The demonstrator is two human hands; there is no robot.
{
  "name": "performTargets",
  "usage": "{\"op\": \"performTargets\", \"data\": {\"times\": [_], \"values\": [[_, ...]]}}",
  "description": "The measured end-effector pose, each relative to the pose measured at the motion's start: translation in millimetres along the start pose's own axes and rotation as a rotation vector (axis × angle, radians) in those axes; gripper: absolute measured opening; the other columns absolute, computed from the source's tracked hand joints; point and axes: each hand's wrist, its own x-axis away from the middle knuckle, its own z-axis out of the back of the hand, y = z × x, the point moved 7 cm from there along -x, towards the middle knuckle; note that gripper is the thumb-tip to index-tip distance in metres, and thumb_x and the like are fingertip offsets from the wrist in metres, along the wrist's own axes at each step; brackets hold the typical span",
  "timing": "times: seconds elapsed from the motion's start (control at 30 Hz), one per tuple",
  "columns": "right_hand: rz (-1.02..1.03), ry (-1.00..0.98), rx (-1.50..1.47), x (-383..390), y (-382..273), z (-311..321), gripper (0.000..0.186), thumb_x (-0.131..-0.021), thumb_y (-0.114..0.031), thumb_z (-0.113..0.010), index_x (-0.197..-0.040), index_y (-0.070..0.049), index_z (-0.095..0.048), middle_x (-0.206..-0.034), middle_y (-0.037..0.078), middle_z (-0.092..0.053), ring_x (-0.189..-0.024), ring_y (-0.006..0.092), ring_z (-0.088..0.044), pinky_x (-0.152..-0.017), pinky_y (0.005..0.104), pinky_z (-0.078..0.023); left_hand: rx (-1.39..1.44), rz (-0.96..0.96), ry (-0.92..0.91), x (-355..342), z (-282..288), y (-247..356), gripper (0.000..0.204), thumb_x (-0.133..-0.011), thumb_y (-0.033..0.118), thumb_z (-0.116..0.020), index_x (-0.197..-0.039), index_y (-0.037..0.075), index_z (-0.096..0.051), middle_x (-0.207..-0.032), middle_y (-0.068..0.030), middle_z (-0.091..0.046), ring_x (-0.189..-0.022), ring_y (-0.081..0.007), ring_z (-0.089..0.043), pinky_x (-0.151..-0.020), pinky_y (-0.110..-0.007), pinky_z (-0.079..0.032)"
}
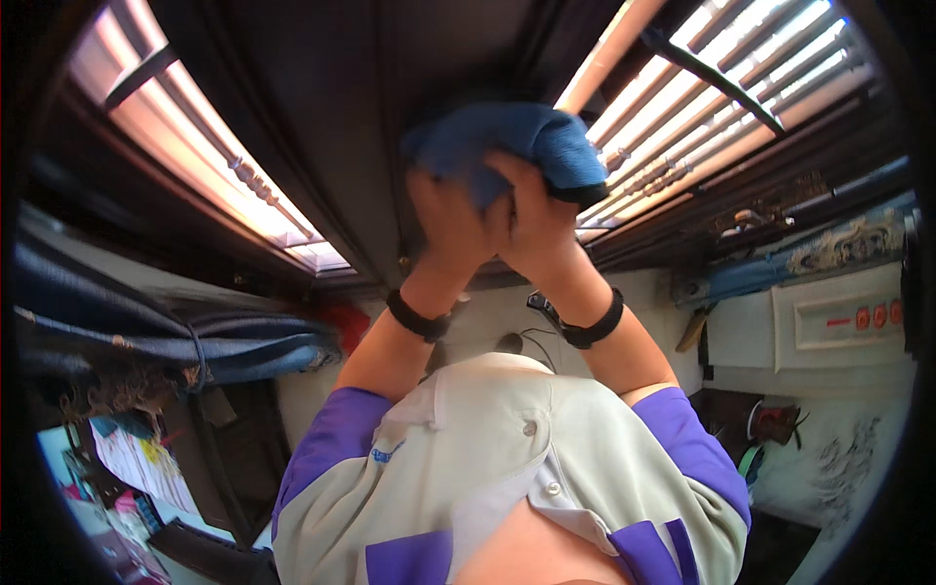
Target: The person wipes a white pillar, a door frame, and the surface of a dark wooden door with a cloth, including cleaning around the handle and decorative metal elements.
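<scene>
1. Curtain (258,361), blue with patterned trim: hung at far left, gathered and cinched by a thin cord.
2. Left barred window (244,175): glowed brightly above the curtain, slanting down toward the middle, with a knobbed ornament partway along one bar.
3. Dark wooden panel (317,68): filled the upper middle, between both windows.
4. Left hand (448,222), with a black band (417,320) around the wrist: reached upward and met the lower left part of the blue cloth (531,136); blurred and partly covered at the fingers, so impossible to tell how far closed.
5. Blue cloth: sat bunched at upper centre, in front of the dark wooden panel, overlapping the near edge of the right window; impossible to tell whether touching the wood.
6. Right hand (541,210), with a second black band (597,324) around the wrist: stood just beside the left, fingers partly curled, with hold of the cloth from below.
7. Right barred window (712,93): shone through slanting bars beside the cloth.
8. Second curtain (809,252), blue with ornate pale trim: stretched gathered below that window, at far right.
</scene>
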Motion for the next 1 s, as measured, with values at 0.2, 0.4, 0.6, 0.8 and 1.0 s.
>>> {"op": "performTargets", "data": {"times": [0.2,0.4,0.6,0.8,1.0], "values": [[-0.275,-0.232,-0.164,98,42,-45,0.013,-0.076,-0.004,-0.061,-0.088,-0.005,-0.058,-0.084,0.015,-0.058,-0.078,0.0308,-0.056,-0.07,0.0401,-0.045,0.023,0.232,-0.349,102,-35,-41,0.056,-0.083,0.023,-0.06,-0.126,-0.002,-0.037,-0.124,-0.0239,-0.042,-0.113,-0.0413,-0.041,-0.099,-0.05,-0.028],[-0.393,-0.559,-0.03,176,50,-93,0.028,-0.075,-0.007,-0.059,-0.103,-0.009,-0.054,-0.083,0.019,-0.06,-0.075,0.0379,-0.06,-0.067,0.0469,-0.048,0.14,0.716,-0.651,199,-39,-88,0.059,-0.08,0.024,-0.062,-0.126,-0.002,-0.037,-0.123,-0.0258,-0.046,-0.116,-0.0404,-0.043,-0.095,-0.043,-0.037],[-0.406,-0.189,-0.185,124,41,-50,0.028,-0.064,-0.004,-0.062,-0.09,-0.009,-0.053,-0.085,0.017,-0.051,-0.078,0.039,-0.053,-0.066,0.0443,-0.043,-0.083,0.314,-0.614,116,-16,-34,0.053,-0.079,0.022,-0.061,-0.123,0.003,-0.04,-0.112,-0.0234,-0.049,-0.103,-0.0395,-0.049,-0.084,-0.045,-0.042],[-0.209,0.254,-0.063,36,51,40,0.026,-0.065,-0.01,-0.069,-0.087,-0.008,-0.056,-0.089,0.015,-0.055,-0.08,0.0343,-0.054,-0.068,0.0404,-0.046,-0.235,-0.257,-0.361,-6,-14,41,0.052,-0.077,0.02,-0.063,-0.121,-0.002,-0.046,-0.113,-0.024,-0.049,-0.098,-0.0425,-0.048,-0.084,-0.049,-0.039],[-0.245,0.226,0.06,64,90,29,0.036,-0.067,-0.005,-0.06,-0.102,-0.005,-0.052,-0.091,0.018,-0.05,-0.079,0.0379,-0.048,-0.071,0.043,-0.043,-0.415,-0.344,-0.537,28,-77,27,0.048,-0.078,0.02,-0.06,-0.123,0.006,-0.05,-0.113,-0.0196,-0.049,-0.098,-0.0382,-0.049,-0.078,-0.047,-0.042]]}}
